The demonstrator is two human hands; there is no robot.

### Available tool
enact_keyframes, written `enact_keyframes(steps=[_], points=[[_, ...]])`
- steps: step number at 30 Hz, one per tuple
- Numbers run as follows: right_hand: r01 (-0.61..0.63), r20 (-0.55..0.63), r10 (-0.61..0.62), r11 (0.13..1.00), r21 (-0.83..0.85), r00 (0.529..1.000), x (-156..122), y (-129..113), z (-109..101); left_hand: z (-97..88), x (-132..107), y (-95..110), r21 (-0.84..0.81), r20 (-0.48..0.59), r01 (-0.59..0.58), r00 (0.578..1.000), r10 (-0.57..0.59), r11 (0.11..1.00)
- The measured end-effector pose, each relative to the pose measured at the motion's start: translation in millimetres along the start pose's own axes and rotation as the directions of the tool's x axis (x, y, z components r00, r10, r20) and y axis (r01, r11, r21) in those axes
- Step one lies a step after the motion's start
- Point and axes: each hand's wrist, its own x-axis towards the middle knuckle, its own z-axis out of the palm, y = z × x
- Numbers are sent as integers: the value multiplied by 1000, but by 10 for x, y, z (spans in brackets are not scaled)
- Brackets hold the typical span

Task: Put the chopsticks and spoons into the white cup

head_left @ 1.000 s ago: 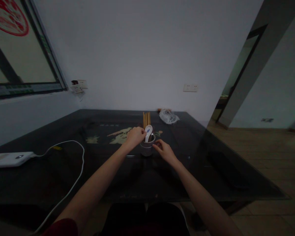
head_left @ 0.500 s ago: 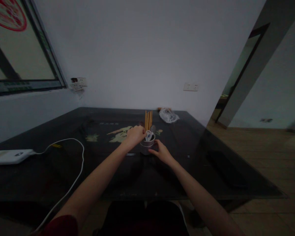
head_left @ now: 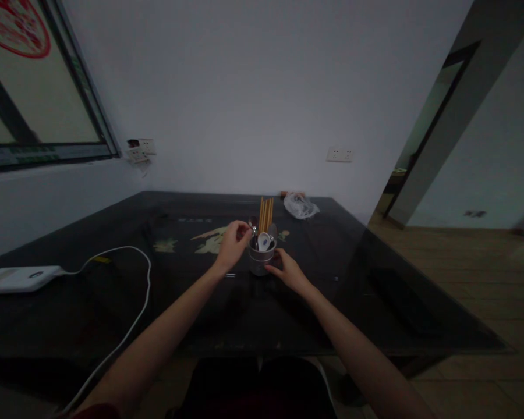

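A small grey cup [head_left: 260, 263] stands near the middle of the dark glass table [head_left: 314, 326]. In it are several wooden chopsticks [head_left: 265, 214], a white spoon with a blue mark [head_left: 264, 240] and a metal spoon [head_left: 253, 223]. My right hand [head_left: 286, 269] is wrapped on the cup's right side. My left hand [head_left: 233, 244] is at the cup's left rim, fingers curled together beside the metal spoon. Whether they grip that spoon is hidden.
A white device [head_left: 20, 278] with a white cable [head_left: 145, 285] lies at the left of the table. A crumpled plastic bag [head_left: 300, 206] sits at the far edge. A flat dark object [head_left: 402, 298] lies at the right. A doorway opens on the right.
The white spoon, held up over the cup by my left hand, has gone down into the cup. My left hand has drawn slightly left, and my right hand has closed on the cup.
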Motion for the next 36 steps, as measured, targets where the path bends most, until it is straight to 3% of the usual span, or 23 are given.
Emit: enact_keyframes(steps=[2, 4, 6, 8, 19, 27, 36], points=[[2, 3, -2, 1000, 3, 1000, -4, 0, 1, 37, -84, -110, -237, -13, 173, 983, -181, 956], [4, -1, -4, 1000, 1, 1000, -4, 1, 4, 79, -174, -180, -409, 102, 368, 928, -359, 835], [8, -8, -8, 1000, 4, 1000, -3, 0, 8, 115, -259, -211, -483, 249, 499, 866, -433, 720], [13, -10, -13, 1000, 16, 1000, -1, -5, 14, 143, -327, -220, -505, 344, 549, 835, -428, 665], [91, -25, -90, 996, 17, 996, -16, -70, 67, 280, -435, -311, -579, 409, 500, 861, -302, 643], [54, -41, -49, 992, 113, 998, -16, -51, 143, 325, -486, -351, -573, 409, 494, 864, -295, 654], [-2, -105, 11, 997, 83, 994, 3, -56, 172, 491, -531, -479, -575, 363, 426, 898, -249, 699]])
